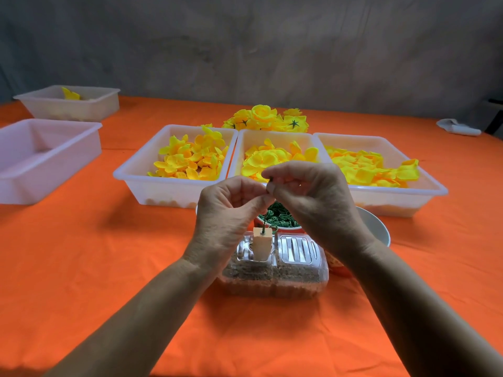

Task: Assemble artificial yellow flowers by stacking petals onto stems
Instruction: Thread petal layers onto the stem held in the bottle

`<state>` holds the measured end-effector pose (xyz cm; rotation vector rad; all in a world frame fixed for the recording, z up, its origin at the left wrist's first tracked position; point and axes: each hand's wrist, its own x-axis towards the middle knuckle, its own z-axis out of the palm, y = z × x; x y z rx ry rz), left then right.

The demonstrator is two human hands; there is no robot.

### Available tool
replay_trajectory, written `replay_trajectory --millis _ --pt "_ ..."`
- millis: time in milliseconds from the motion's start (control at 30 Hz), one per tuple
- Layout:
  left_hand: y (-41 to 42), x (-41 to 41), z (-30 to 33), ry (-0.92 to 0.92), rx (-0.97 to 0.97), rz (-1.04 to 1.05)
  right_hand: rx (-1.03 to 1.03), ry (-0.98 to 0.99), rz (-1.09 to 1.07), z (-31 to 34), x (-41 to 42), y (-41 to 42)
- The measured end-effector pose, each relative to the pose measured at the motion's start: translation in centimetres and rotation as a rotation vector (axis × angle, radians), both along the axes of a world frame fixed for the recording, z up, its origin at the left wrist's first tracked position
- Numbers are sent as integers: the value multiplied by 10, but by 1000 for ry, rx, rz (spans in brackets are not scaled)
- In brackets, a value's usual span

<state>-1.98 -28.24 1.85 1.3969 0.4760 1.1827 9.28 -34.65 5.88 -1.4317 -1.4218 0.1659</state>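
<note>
Both hands (228,205) (307,191) are pinched shut on the thin green stem (263,223) standing in the wooden block (261,247); bending could be caused by uneven pull

Left hand (227,213): centre frame, forearm entering from lower left, fingers curled, thumb and forefinger in a pinch grip. Right hand (313,197): centre right, forearm from lower right, fingers curled, fingertips (269,176) pinched, meeting the left thumb.

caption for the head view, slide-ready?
Both hands, left hand and right hand, pinch a green stem standing in a wooden block, before three trays of yellow petals.
</note>
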Motion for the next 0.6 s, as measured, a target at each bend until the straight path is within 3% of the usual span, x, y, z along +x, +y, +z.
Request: replay_trajectory --millis 267,433,600 --pt "0 -1 1 -3 2 -2 -10 159 73 0 2 -1" --pt "0 0 -1 20 -16 7 -45 -4 5 -3 -1 -2" --pt "0 -1 -5 59 -22 28 -27 19 10 -8 -2 -1"
